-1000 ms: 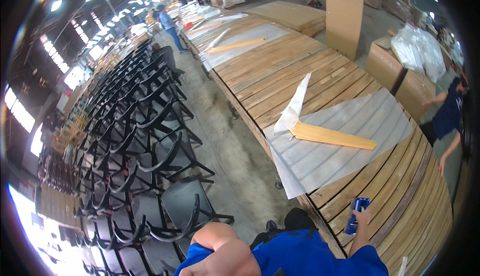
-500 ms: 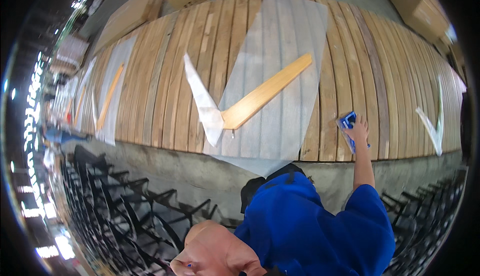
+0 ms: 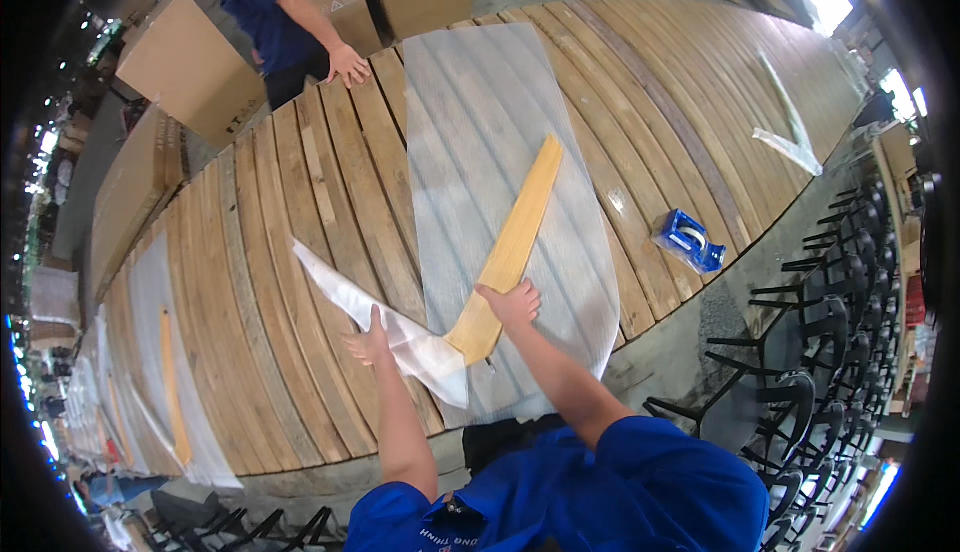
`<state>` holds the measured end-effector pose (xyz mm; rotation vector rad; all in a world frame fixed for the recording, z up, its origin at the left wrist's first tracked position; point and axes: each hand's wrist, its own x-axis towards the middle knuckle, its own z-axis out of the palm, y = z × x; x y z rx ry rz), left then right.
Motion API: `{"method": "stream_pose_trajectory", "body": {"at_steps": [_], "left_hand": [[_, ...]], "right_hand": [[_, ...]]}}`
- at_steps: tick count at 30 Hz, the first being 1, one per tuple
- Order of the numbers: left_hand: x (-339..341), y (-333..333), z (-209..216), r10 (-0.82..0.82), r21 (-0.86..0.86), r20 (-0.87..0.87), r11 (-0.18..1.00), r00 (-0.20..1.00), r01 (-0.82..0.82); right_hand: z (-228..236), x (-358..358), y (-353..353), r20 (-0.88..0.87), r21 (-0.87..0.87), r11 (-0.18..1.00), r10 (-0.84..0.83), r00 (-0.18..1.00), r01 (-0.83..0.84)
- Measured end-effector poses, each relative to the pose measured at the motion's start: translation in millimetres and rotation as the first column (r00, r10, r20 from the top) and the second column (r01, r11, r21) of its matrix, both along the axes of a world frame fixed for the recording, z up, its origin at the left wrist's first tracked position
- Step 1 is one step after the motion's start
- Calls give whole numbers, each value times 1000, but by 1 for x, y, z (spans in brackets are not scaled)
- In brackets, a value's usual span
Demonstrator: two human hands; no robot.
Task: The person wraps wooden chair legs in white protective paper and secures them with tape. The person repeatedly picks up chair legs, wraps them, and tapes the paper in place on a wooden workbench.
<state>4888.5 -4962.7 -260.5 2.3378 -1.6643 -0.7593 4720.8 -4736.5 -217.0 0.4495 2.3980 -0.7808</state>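
A V-shaped wooden piece (image 3: 520, 232) lies on a sheet of white foam wrap (image 3: 445, 102) across the slatted table. Its right arm is bare yellowish wood; white wrap (image 3: 415, 342) covers the left arm. My right hand (image 3: 512, 304) grips the bare arm near the bend, thumb across the top and fingers along the right edge. At the lower edge of the wrapped arm is my left hand (image 3: 370, 344), open, its thumb and fingers apart. A blue tape dispenser (image 3: 690, 240) rests on the slats to the right, touched by neither hand.
Across the slatted table (image 3: 290, 282), a person (image 3: 262, 2) rests a hand near its far edge. Cardboard boxes (image 3: 190, 67) stand behind. Another wrapped piece (image 3: 790, 147) lies far right, more wooden pieces (image 3: 172, 392) at left. Black chair frames (image 3: 800, 392) crowd the near right side.
My right hand has left the tape dispenser and now holds the wooden piece. My left hand has come over the table to the wrapped arm. The view has turned; the other person shows more.
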Motion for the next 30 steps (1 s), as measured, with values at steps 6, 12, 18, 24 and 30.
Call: {"method": "stream_pose_trajectory", "body": {"at_steps": [6,12,18,24,30], "left_hand": [[-23,-9,-42,-68,232,80,972,994,48],[1,-6,-33,35,124,-176,992,984,-13],[17,35,12,297,130,-675,949,676,-287],[-54,28,67,220,144,-861,970,459,-194],[-103,-21,13,306,279,-910,951,280,-131]], "right_hand": [[-60,6,-49,-158,250,947,-165,973,201],[-46,7,-75,-208,290,928,-176,962,232],[-25,-21,-77,-441,169,986,77,894,-1],[23,-156,-163,-414,188,951,303,858,-245],[19,-240,-260,-317,182,890,455,832,-418]]}}
